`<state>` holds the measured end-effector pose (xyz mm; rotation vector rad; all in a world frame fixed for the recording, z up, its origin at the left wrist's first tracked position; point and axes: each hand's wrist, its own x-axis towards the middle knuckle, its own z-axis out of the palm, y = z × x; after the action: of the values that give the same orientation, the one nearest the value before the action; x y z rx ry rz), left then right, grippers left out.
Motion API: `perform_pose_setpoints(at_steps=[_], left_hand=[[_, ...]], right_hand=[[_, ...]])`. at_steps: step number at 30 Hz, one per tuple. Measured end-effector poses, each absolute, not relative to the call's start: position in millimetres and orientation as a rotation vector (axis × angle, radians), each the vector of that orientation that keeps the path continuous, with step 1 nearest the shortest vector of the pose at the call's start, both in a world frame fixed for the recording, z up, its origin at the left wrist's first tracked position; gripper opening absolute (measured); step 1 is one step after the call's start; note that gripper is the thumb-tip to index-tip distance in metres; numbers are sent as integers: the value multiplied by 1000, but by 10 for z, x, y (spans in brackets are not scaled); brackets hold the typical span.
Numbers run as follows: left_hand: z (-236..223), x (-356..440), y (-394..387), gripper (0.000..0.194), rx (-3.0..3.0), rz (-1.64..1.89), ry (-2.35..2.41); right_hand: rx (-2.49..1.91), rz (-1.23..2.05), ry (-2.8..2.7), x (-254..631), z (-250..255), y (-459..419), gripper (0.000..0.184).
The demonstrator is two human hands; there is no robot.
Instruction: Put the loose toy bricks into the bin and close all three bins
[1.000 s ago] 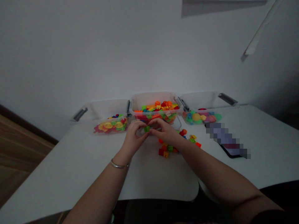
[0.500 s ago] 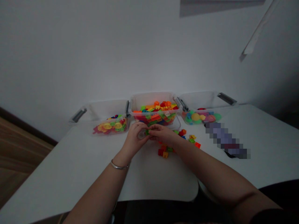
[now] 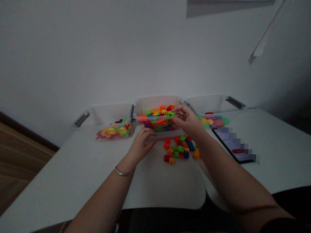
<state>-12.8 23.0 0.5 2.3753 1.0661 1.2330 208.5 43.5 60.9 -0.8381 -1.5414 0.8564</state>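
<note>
My right hand [image 3: 190,122] is raised at the right side of the middle clear box [image 3: 157,117], with a small green building block [image 3: 170,114] pinched at its fingertips. Bright blocks fill the box behind it. My left hand [image 3: 141,144] is over the table in front of the box, thumb and fingers apart with nothing between them. To its right lies a loose group of small red, green, orange, yellow and blue blocks [image 3: 180,149].
A clear box [image 3: 113,129] of coloured pieces stands left of the middle box, and another clear box [image 3: 206,101] stands on the right. A phone [image 3: 224,142], its screen partly blurred, lies on the white table [image 3: 80,174]. The wall rises behind.
My right hand has parted from my left and moved up and right to the middle box with the green block. My left hand has stayed nearly in place and let go of the block.
</note>
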Motion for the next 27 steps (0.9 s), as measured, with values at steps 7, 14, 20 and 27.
perform_pose_setpoints(at_steps=[7, 14, 20, 27], left_hand=[[-33, -130, 230, 15, 2363, 1076, 1021], [-43, -124, 214, 24, 2413, 950, 1039], [-101, -95, 211, 33, 2520, 842, 979], [-137, 4, 164, 45, 2645, 724, 919]], right_hand=[[-961, 272, -1500, 2429, 652, 558, 24], [-1013, -19, -1730, 2408, 623, 583, 25], [-1061, -99, -1890, 2335, 568, 585, 25], [-1104, -204, -1990, 2341, 506, 614, 36]])
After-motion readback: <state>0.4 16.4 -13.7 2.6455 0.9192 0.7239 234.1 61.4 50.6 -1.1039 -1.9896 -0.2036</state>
